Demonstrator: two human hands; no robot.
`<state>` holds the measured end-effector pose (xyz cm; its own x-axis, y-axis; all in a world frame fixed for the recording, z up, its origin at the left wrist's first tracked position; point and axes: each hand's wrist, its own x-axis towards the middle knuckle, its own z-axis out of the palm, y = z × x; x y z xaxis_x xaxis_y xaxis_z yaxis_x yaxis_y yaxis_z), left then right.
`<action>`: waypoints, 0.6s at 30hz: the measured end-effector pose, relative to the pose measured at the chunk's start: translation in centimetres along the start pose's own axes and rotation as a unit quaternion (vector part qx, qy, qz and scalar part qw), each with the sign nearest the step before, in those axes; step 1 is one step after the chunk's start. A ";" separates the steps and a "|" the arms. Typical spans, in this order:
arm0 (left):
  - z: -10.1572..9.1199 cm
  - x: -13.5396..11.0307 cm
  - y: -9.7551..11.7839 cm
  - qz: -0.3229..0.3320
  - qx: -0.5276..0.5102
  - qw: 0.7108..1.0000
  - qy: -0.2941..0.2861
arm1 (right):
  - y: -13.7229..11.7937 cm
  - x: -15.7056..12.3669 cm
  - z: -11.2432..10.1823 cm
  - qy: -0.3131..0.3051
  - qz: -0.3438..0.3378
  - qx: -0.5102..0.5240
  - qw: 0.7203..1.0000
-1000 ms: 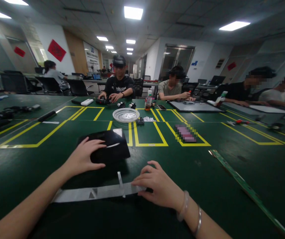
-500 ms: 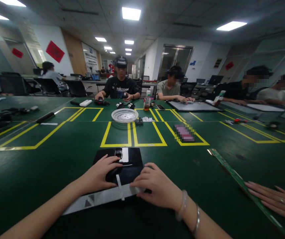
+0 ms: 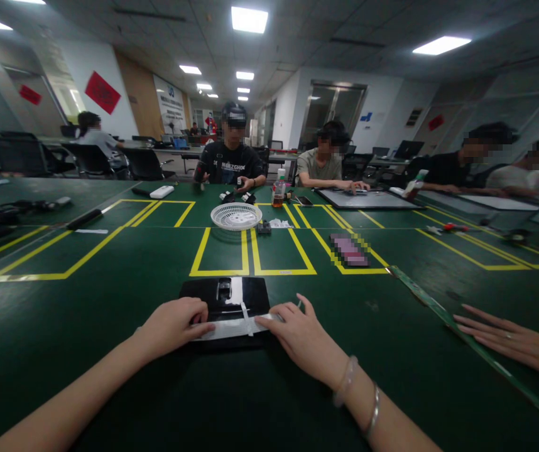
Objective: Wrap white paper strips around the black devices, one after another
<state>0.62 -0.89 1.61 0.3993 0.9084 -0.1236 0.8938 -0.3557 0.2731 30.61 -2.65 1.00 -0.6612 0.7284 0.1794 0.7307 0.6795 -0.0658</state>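
Observation:
A glossy black rectangular panel (image 3: pixel 225 293) lies flat on the green table in front of me. Across its near edge runs a pale grey strip (image 3: pixel 232 328) with a thin white tab standing across it. My left hand (image 3: pixel 171 325) curls its fingers onto the strip's left end at the panel's near left corner. My right hand (image 3: pixel 298 333) presses its fingertips on the strip's right end. Bracelets ring my right wrist.
Yellow tape boxes (image 3: pixel 252 252) mark the table beyond the panel. A white mesh basket (image 3: pixel 236 216) stands farther back, with small parts and a bottle (image 3: pixel 278 193). Another person's hand (image 3: pixel 509 339) lies flat at the right by a long green strip (image 3: pixel 467 342). Several people sit across.
The black panel came from the left to lie squarely in front of me. The pale strip moved up onto its near edge, both my hands with it. Another person's hand entered at right.

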 end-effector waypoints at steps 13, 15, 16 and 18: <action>0.8 0.4 -0.1 -0.015 0.016 1.000 0.011 | -0.2 -0.2 0.6 -0.023 -0.018 -0.011 0.999; 0.9 0.5 -0.2 -0.018 0.017 1.000 0.007 | -0.3 -0.2 0.5 -0.022 -0.016 -0.014 1.000; 0.9 0.5 -0.2 -0.017 0.021 1.000 0.007 | -0.5 -0.2 0.5 -0.019 -0.012 -0.014 1.000; 0.9 0.5 -0.1 -0.013 0.029 0.999 0.010 | -0.9 -0.3 0.3 -0.012 -0.004 -0.009 1.000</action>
<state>0.89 -0.57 0.70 0.3714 0.9219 -0.1107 0.9148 -0.3428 0.2138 30.10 -3.39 0.73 -0.6709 0.7249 0.1562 0.7282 0.6838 -0.0457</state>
